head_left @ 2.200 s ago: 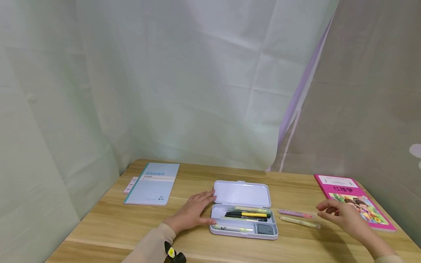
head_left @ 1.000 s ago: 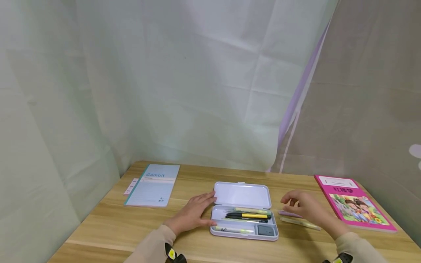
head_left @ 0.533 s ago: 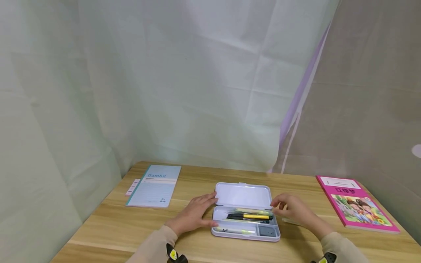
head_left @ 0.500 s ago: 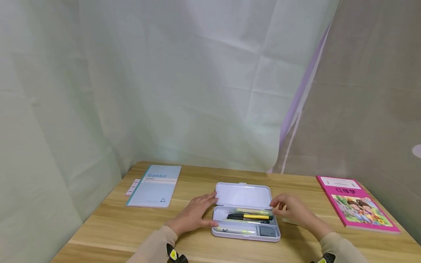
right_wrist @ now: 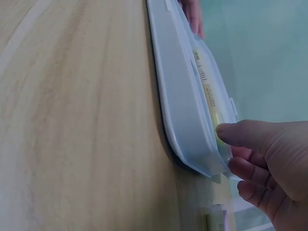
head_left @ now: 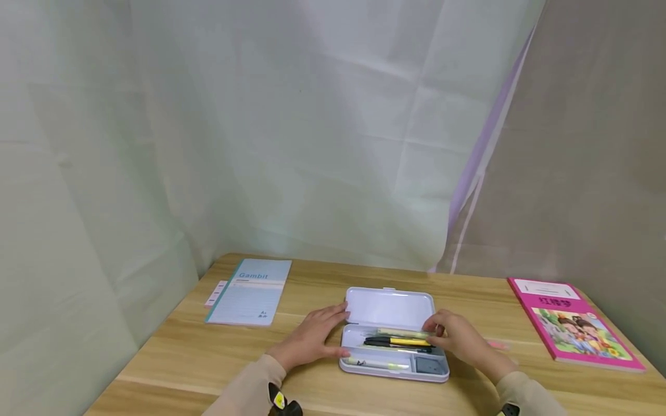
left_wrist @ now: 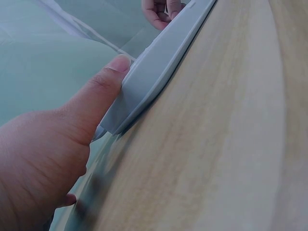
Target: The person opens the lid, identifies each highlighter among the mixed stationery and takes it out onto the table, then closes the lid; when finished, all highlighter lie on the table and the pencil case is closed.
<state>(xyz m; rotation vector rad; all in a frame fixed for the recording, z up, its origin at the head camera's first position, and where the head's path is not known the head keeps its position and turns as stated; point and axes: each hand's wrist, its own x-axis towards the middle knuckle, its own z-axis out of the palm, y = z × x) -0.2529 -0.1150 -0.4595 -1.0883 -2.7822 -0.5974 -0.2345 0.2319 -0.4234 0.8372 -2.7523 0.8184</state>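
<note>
An open white pencil case (head_left: 389,307) lies on the table with its lid tilted back. In its long compartment are a yellow highlighter (head_left: 398,333) and black pens, one with a yellow section (head_left: 400,341). The front compartment holds a pale pen (head_left: 377,363), with a grey block (head_left: 429,365) beside it. My left hand (head_left: 310,338) rests at the case's left end, thumb straight against its side. My right hand (head_left: 458,339) is at the right end. In the right wrist view, its thumb pinches the highlighter's (right_wrist: 210,96) greenish end; the index finger is partly hidden.
Just right of the case, a pink pen tip (head_left: 496,345) shows on the table beyond my right wrist. A light blue notebook (head_left: 250,294) lies at the left over a pink-edged sheet (head_left: 215,293). A pink book (head_left: 572,323) lies at the right.
My right hand has moved left from beside the pink book, over the loose pens, to the case's right end and its highlighter. The left hand has stayed on the case.
</note>
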